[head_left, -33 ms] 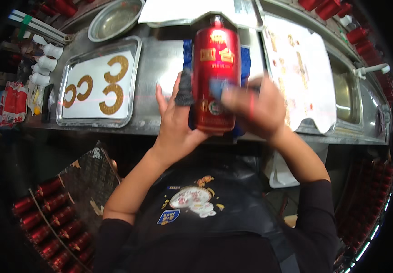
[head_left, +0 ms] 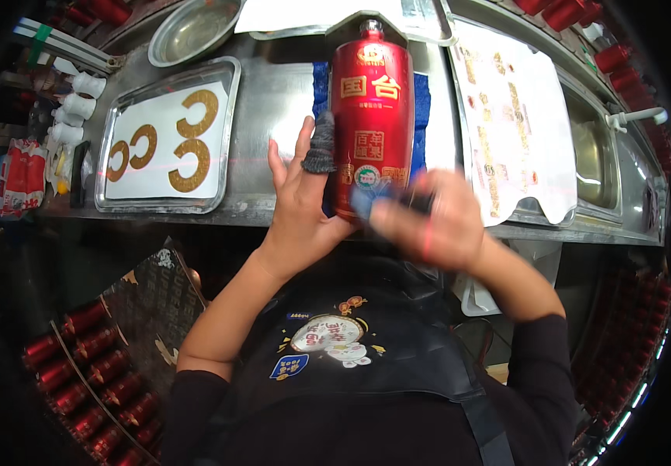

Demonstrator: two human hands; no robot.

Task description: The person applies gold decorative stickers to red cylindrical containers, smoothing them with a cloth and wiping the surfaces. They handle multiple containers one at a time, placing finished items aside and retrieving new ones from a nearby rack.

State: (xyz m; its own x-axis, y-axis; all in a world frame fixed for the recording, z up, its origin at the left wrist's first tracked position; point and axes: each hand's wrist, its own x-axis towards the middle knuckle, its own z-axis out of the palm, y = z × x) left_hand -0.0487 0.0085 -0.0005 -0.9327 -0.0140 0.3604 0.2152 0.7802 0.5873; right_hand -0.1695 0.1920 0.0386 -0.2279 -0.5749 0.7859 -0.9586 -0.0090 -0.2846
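Observation:
A red bottle [head_left: 372, 116] with gold lettering lies on a blue cloth [head_left: 421, 113], its neck pointing away from me. My left hand [head_left: 293, 213] steadies it by the lower left side and base, a dark grey knitted cover [head_left: 320, 147] on one finger and other fingers stretched up. Over the bottle's lower right part is my right hand [head_left: 448, 221], closed and smeared by motion. It pinches a small flat blue piece [head_left: 362, 200] against the bottle near a round green-and-white mark; its exact kind is too blurred to tell.
To the left, a metal tray [head_left: 230, 116] holds gold C-shaped pieces on white paper. A metal bowl [head_left: 188, 35] stands behind. On the right, a white sheet [head_left: 549, 140] bears small gold pieces beside a sink [head_left: 603, 179]. Several red bottles [head_left: 98, 365] fill a rack lower left.
My right hand has moved down toward the bottle's base with the blue piece. The left hand stays nearly in place, and the lettering on the bottle shows more plainly.

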